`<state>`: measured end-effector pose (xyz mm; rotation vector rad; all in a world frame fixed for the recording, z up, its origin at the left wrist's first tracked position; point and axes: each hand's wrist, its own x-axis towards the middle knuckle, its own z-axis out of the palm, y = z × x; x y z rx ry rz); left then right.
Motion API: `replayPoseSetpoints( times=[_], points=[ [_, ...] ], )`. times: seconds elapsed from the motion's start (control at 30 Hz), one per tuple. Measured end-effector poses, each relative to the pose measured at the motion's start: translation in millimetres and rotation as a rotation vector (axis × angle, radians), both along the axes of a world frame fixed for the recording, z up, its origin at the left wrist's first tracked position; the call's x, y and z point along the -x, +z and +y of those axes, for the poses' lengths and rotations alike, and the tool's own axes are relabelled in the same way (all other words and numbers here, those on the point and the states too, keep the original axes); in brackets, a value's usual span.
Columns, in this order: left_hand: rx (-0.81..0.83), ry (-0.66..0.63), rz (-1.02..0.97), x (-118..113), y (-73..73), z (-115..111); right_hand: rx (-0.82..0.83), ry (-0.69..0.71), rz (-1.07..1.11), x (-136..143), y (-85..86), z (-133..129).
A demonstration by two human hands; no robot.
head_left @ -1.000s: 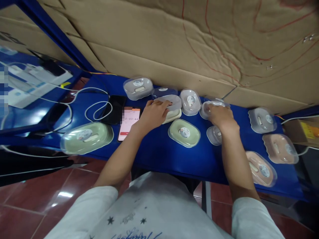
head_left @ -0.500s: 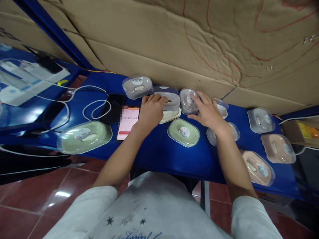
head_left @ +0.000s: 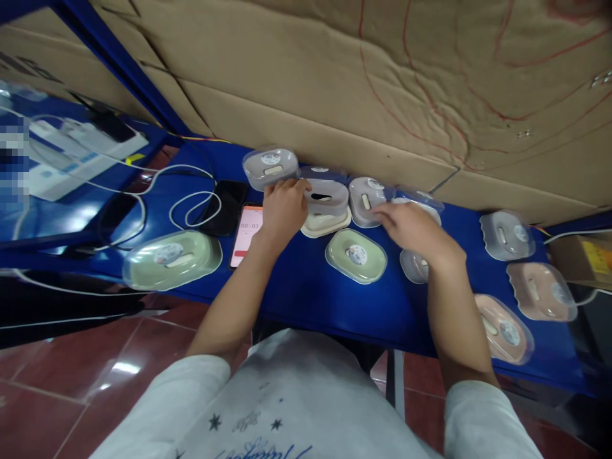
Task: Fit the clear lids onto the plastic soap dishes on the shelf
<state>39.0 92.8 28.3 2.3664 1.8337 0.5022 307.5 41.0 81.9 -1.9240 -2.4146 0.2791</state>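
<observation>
My left hand (head_left: 285,207) is closed, its curled fingers at the left edge of a grey plastic box (head_left: 329,191) with a dark oval opening in its top. Beneath and in front of that box is a cream-coloured lid or tray (head_left: 329,228). My right hand (head_left: 414,228) has its fingers drawn together on the right front edge of another grey box (head_left: 359,207), which has a clear cover, a pale handle and a round label. A green box (head_left: 356,255) with a round label lies in front of both. Hidden fingertips make each grip hard to see fully.
A phone (head_left: 246,233) showing a timer and a black device (head_left: 227,204) lie left, among white cables (head_left: 186,169). More boxes surround them: green (head_left: 157,258), grey (head_left: 270,167), grey (head_left: 507,236) and pink (head_left: 540,290). A cardboard wall (head_left: 306,76) backs the blue table (head_left: 325,312).
My right hand has drawn its spread fingers together onto the grey box, which has turned slightly. My left hand has slid from the open box's top to its left edge.
</observation>
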Motion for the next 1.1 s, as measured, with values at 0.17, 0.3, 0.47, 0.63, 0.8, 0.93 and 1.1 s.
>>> replayPoseSetpoints(
  times=[0.17, 0.3, 0.47, 0.63, 0.8, 0.93, 1.1],
  points=[
    [0.013, 0.077, -0.019, 11.9, 5.6, 6.0, 0.052, 0.125, -0.013, 10.4, -21.5, 2.9],
    [-0.024, 0.219, -0.046, 38.1, -2.8, 23.3, 0.090, 0.109, -0.042, 8.9, -30.3, 10.8],
    [0.001, 0.284, -0.139, 69.7, -13.8, 54.8, 0.046, 0.146, -0.085, 7.5, -41.6, 18.1],
    [0.119, 0.277, -0.066, 84.8, 2.0, 70.8, 0.040, 0.172, -0.007, -6.0, -37.6, 22.6],
    [0.062, 0.307, -0.116, 82.1, 6.1, 63.3, -0.086, 0.065, 0.030, -23.2, -9.6, 17.0],
    [-0.031, 0.311, -0.137, 65.8, 3.5, 47.1, -0.153, -0.035, -0.075, -14.3, 12.2, 1.2],
    [0.092, 0.134, -0.019, 44.9, -2.3, 36.1, -0.076, 0.053, -0.145, 10.2, 12.9, -12.8]
  ],
)
